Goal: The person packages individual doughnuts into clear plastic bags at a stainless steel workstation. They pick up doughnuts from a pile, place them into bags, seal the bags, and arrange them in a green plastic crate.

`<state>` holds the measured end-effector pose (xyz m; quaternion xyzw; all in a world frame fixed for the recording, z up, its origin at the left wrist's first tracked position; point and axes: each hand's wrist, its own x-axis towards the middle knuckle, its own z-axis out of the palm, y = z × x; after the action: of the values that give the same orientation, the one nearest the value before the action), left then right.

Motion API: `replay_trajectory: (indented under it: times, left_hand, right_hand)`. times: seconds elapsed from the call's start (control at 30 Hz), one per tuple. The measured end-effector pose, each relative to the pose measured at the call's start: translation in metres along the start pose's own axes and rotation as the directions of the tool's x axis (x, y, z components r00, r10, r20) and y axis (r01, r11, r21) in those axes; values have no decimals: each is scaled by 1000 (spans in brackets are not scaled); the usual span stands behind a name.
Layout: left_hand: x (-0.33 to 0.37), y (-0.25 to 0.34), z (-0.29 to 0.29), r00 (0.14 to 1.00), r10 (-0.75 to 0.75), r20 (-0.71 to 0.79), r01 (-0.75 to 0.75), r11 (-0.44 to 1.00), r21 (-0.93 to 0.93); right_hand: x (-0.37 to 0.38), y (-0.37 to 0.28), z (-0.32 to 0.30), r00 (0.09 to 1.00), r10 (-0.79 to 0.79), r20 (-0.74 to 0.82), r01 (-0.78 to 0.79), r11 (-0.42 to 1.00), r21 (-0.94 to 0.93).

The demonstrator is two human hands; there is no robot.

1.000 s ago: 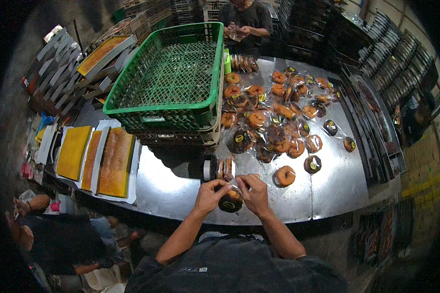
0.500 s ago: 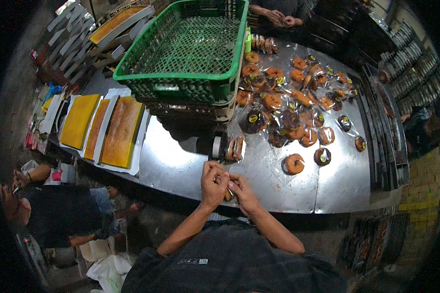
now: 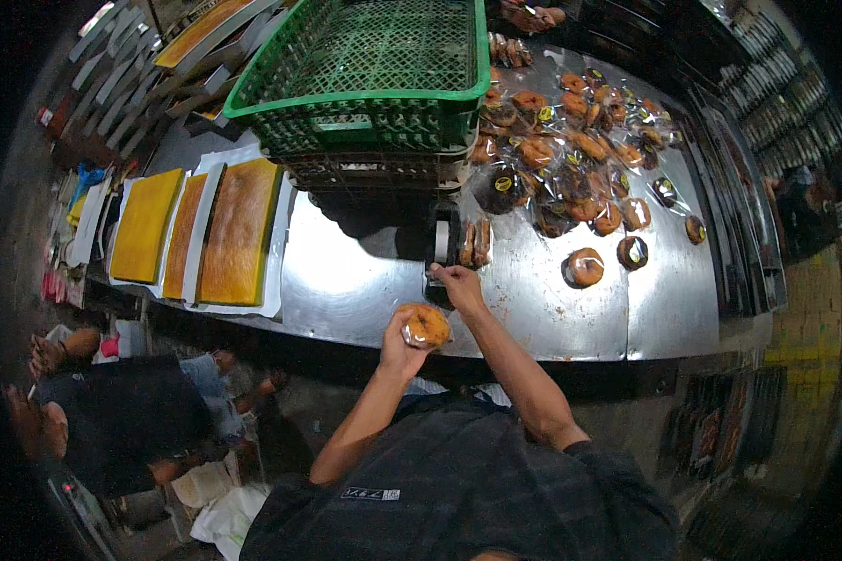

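My left hand [image 3: 400,351] grips a wrapped doughnut [image 3: 427,326] in clear film, held just above the table's near edge. The fingers curl around its left side, and its top faces up. My right hand [image 3: 458,285] reaches forward with thumb and forefinger pinched at the near end of a black tape dispenser [image 3: 442,245] with a pale roll. Whatever lies between those fingertips is too small to make out. Beside the dispenser, two wrapped doughnuts [image 3: 475,243] stand on edge.
Many wrapped doughnuts [image 3: 585,266], brown and dark, lie over the right of the metal table [image 3: 533,327]. A green crate [image 3: 355,105] tops a stack ahead. Sheet cakes [image 3: 239,234] on white paper sit left. One person [image 3: 131,421] is at lower left; another's hands [image 3: 533,17] show beyond the table.
My hands were together in front of me; now they are apart. The right has gone forward to the tape dispenser, and the left now shows the doughnut plainly. The view has shifted slightly.
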<state>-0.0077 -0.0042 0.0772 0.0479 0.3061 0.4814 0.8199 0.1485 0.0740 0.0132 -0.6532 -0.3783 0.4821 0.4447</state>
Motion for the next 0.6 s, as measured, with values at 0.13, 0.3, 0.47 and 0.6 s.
replay_trajectory:
  times: [0.13, 0.3, 0.47, 0.6]
  left_hand:
    - [46, -6, -40, 997, 75, 0, -75, 997, -31]
    - [53, 4, -53, 997, -55, 58, 59, 996, -67]
    - [25, 41, -25, 997, -75, 35, 63, 965, 256]
    - [2, 48, 30, 998, 6, 69, -48, 777, 627]
  right_hand:
    - [-26, -25, 5, 920, -391, 2, 375, 882, -286]
    - [-36, 7, -29, 939, -218, 266, 293, 912, -286]
    - [-46, -55, -56, 892, -48, 449, 397, 554, -731]
    - [-87, -137, -59, 759, -238, 606, 430, 882, -191]
